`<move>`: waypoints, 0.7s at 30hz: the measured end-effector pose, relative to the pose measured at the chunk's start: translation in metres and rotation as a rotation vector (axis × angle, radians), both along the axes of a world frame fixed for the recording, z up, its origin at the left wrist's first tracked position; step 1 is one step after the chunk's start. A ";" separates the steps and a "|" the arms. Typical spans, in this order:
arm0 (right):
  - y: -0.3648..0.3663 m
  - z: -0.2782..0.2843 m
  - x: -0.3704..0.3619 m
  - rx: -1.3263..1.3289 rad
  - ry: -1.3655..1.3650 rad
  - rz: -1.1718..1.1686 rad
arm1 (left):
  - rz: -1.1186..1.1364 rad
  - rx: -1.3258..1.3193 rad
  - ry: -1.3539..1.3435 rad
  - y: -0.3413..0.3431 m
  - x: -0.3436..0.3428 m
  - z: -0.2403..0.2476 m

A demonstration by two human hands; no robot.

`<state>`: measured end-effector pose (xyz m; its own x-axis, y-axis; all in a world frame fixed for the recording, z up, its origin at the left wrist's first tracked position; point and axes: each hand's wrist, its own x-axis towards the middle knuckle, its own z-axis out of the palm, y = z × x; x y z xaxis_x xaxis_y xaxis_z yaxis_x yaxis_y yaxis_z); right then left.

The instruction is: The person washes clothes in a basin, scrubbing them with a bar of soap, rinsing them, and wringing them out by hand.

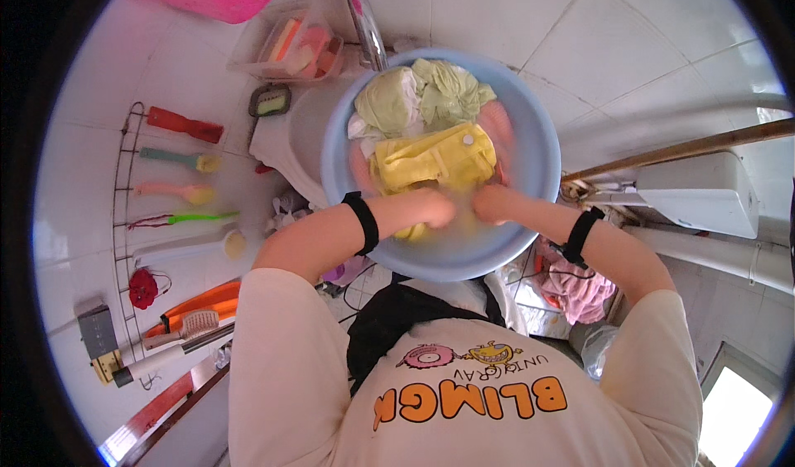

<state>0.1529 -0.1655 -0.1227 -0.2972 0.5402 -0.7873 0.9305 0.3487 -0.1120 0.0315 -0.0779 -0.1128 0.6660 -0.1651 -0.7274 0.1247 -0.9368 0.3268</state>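
Note:
A light blue plastic basin (pixel 548 165) holds cloudy water and wet clothes. In its middle lies a yellow garment (pixel 435 159) with a round white button, its near part sunk in the water. My left hand (pixel 435 209) is closed on the garment's near edge, and yellow cloth shows below the wrist. Close beside it, my right hand (pixel 492 204) is also closed on the yellow cloth, its fingertips partly hidden by blur and water. Behind the garment sits a bunched pale green cloth (pixel 451 91). Pinkish fabric (pixel 494 125) shows along the basin's right side.
The basin rests over a white sink (pixel 291 140), below a chrome faucet (pixel 367 28). A clear plastic box (pixel 302 49) and a soap dish (pixel 270 100) stand at the back left. Brushes hang on a wall rack (pixel 124 194). A wooden pole (pixel 679 148) runs along the right.

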 end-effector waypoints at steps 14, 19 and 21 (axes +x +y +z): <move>0.008 -0.017 0.003 -0.044 0.028 0.074 | 0.038 -0.129 -0.059 0.010 0.002 0.023; 0.017 0.006 -0.011 -0.117 0.204 -0.228 | 0.100 -0.482 -0.112 0.027 -0.023 -0.005; 0.004 0.017 -0.008 -0.033 0.217 -0.186 | -0.066 -0.262 -0.119 0.013 -0.016 0.000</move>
